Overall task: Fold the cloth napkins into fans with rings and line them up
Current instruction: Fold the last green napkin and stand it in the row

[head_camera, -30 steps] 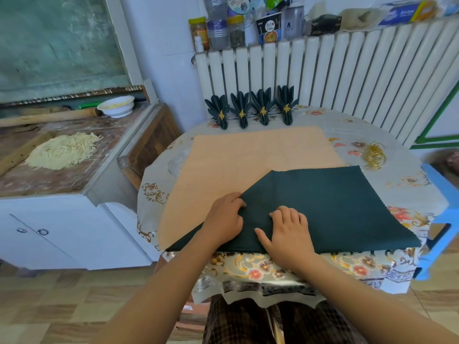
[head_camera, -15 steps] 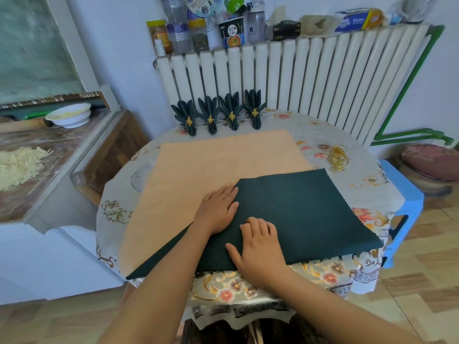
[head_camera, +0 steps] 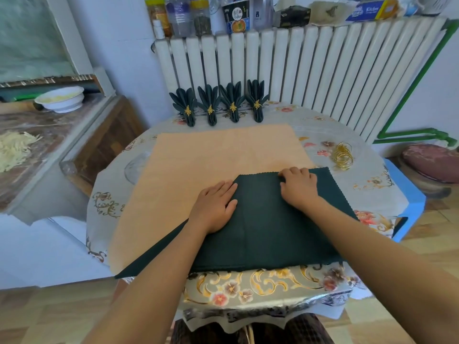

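Pressing flat on the near edge of the round table, the left hand lay with fingers straight and spread on the left part of the dark green napkin; the right hand had its fingers curled over the napkin's far edge, gripping a fold of it. That napkin lay at 6 o'clock on the table, partly over a peach cloth spread across the centre; its left corner ran out to a point toward 7 o'clock. Four finished fan napkins, each bound by a gold ring, stood in a row at 12 o'clock against the white radiator; a loose pile of gold rings lay at 2 o'clock on the floral tablecloth. Containers lined the top of the radiator: a yellow-lidded jar with orange-brown contents, a clear bottle, a second jar holding something dark, and a printed cup whose characters could not be read; further right, a blue box carried the word "Kitchen". On the counter at 9 o'clock, a white bowl held pale yellow contents; a heap of pale shreds lay loose on the counter surface nearby.
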The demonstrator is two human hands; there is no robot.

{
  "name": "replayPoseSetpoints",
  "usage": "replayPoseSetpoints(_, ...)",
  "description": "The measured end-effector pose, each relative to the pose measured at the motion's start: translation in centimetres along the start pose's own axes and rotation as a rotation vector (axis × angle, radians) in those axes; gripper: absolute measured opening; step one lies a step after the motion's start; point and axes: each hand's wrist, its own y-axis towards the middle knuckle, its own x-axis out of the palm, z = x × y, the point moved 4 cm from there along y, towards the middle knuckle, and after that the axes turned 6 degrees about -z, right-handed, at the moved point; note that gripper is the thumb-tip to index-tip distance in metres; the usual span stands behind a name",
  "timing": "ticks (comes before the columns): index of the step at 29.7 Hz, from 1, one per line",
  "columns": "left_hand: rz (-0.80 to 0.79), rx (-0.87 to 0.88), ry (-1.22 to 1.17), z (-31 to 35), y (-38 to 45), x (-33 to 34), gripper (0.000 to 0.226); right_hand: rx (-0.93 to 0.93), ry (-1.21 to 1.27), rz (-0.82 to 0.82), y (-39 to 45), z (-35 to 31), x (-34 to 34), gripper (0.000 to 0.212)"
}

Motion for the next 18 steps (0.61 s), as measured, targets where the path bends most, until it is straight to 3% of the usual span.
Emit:
replayPoseSetpoints(11,0.008,-0.003,-0.003,0.0,0.0,0.0,0.052,0.103,-0.219,-0.299,3.8,4.9,-2.8,0.041)
replayPoseSetpoints(15,0.002,-0.007,-0.001,-0.3,0.0,0.1,0.052,0.161,-0.240,-0.226,2.9,6.1,-4.1,0.023)
replayPoseSetpoints(18,-0.001,-0.004,-0.008,-0.3,-0.1,0.1,0.052,0.175,-0.097,-0.080,0.3,6.2,-5.8,0.020)
